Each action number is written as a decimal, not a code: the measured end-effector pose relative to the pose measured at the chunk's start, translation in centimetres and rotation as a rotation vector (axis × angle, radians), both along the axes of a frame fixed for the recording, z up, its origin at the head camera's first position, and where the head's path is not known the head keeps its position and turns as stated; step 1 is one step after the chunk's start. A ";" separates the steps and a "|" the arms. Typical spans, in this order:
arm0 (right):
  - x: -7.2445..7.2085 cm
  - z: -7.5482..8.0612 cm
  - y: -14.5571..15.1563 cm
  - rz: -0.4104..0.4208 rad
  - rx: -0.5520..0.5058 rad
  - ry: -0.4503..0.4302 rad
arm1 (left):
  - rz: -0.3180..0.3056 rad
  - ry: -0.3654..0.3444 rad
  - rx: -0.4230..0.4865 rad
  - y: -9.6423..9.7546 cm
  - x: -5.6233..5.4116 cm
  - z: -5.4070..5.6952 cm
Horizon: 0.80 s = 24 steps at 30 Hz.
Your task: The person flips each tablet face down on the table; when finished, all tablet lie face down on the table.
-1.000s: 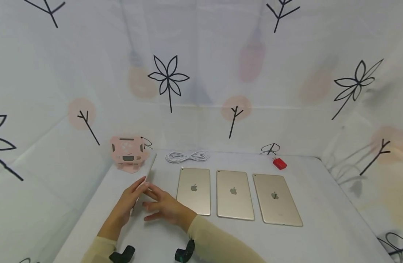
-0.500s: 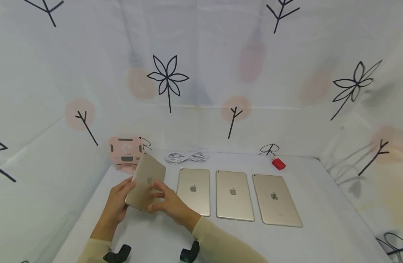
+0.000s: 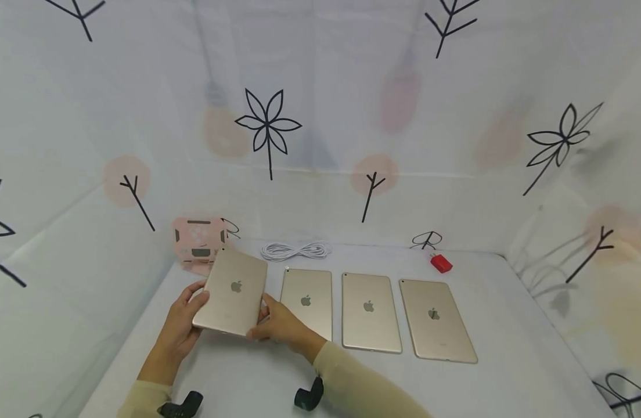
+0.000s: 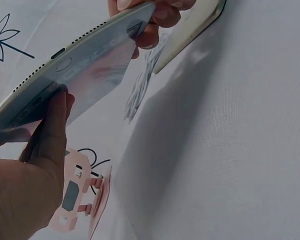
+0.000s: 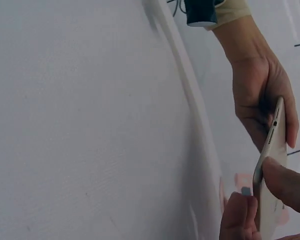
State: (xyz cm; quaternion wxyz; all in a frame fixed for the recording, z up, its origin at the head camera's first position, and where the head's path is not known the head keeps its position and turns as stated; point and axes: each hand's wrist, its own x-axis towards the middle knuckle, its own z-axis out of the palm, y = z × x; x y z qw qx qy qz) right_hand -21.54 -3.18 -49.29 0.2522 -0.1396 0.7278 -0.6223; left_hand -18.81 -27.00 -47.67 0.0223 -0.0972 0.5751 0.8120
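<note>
A gold tablet [image 3: 236, 290] is held up off the table, tilted, its back with the apple logo facing the head camera. Along its left edge my left hand [image 3: 178, 325] grips it, thumb on the back and fingers on the glossy screen [image 4: 85, 75] side. At the lower right corner my right hand [image 3: 284, 325] pinches the tablet, as the right wrist view also shows with the thumb [image 5: 285, 185] on the back. Three more gold tablets lie logo side up in a row: one partly behind my right hand [image 3: 312, 290], a middle one [image 3: 371, 313] and a right one [image 3: 438, 322].
A pink stand [image 3: 199, 238] with cut-outs is at the back left, partly behind the held tablet. A coiled white cable [image 3: 295, 251] lies at the back edge. Farther right sits a red charger plug [image 3: 442, 263]. Patterned white cloth [image 3: 320, 128] hangs round the white table [image 3: 514, 337].
The held tablet has turned from edge-on to showing its back. My right hand has moved from near the left hand to the tablet's lower right corner and now pinches it.
</note>
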 end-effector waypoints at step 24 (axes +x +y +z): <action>-0.1 -1.0 -0.4 0.009 0.290 0.210 | -0.062 -0.168 -0.406 -0.6 -0.6 -1.4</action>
